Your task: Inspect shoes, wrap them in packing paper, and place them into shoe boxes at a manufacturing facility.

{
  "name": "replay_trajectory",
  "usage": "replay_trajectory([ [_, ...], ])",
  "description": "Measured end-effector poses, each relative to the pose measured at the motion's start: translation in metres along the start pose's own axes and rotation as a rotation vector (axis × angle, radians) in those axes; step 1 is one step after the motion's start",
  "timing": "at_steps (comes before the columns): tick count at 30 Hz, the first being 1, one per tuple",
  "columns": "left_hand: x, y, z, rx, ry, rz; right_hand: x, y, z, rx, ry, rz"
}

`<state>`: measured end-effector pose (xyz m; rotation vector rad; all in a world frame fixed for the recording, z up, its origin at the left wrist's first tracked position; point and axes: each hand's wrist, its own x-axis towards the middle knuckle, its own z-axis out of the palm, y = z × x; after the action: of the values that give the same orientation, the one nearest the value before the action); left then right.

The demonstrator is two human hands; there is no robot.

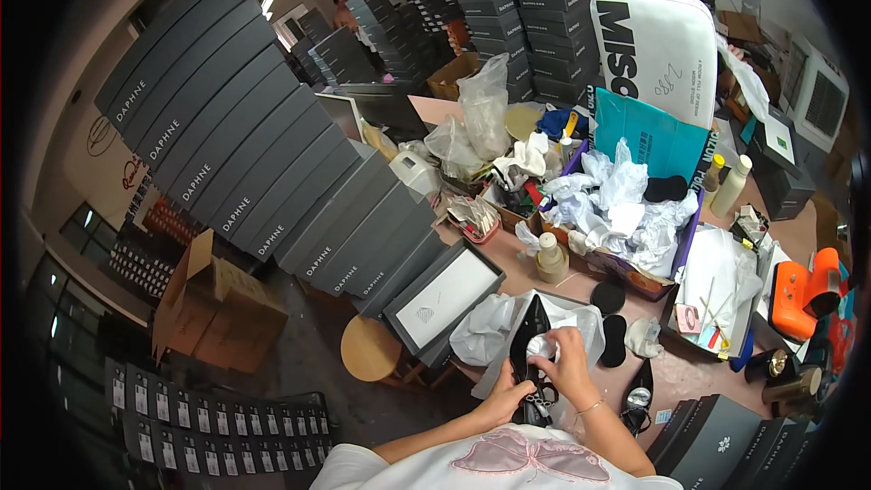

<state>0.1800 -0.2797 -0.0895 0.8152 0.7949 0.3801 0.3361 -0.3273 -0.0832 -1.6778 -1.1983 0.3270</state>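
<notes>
A black pointed shoe [532, 319] with a metal chain trim lies in front of me, its toe pointing away. My left hand [504, 396] grips the shoe near its heel end, fingers wrapped round the side. In my right hand [570, 365] is a wad of white paper [542, 346], pinched at the shoe's opening. How far the wad reaches inside is hidden. Under and beside the shoe spreads white wrapping tissue [483, 331]. A second black shoe [640, 394] with a shiny ornament rests on the table to the right, apart from both hands.
Tall stacks of dark shoeboxes [245, 118] lean at the left; an open shoebox [445, 295] stands beside the tissue. A purple-edged bin [694, 234] holds crumpled white paper. Nearby are a squat bottle [551, 261], black oval pads [613, 342] and an orange device [798, 295].
</notes>
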Motion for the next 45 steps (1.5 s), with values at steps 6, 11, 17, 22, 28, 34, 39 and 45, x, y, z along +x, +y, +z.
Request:
replay_trajectory([
  [6,0.005,0.003,-0.007,0.056,-0.181,0.031,-0.001,0.003,-0.004,0.214,-0.14,0.3],
  [11,0.001,0.019,-0.016,0.067,-0.315,-0.021,-0.009,0.005,0.001,0.18,-0.029,0.169],
  [17,0.004,0.059,-0.02,0.111,-0.551,-0.198,-0.004,-0.028,-0.033,0.362,-0.127,0.34],
  [22,0.009,0.055,-0.043,0.119,-0.591,-0.261,-0.01,-0.045,0.006,0.071,0.137,0.391],
  [28,0.014,0.057,-0.05,0.08,-0.597,-0.292,-0.014,-0.04,0.014,0.069,0.142,0.368],
  [34,0.019,0.056,-0.051,0.09,-0.626,-0.397,-0.025,-0.059,0.008,0.085,0.204,0.534],
  [39,0.022,0.045,-0.031,0.055,-0.471,-0.458,-0.06,-0.027,0.003,0.259,0.103,0.627],
  [45,0.122,-0.047,-0.082,-0.021,-0.096,-0.75,-0.172,0.01,-0.074,-0.409,0.415,0.814],
])
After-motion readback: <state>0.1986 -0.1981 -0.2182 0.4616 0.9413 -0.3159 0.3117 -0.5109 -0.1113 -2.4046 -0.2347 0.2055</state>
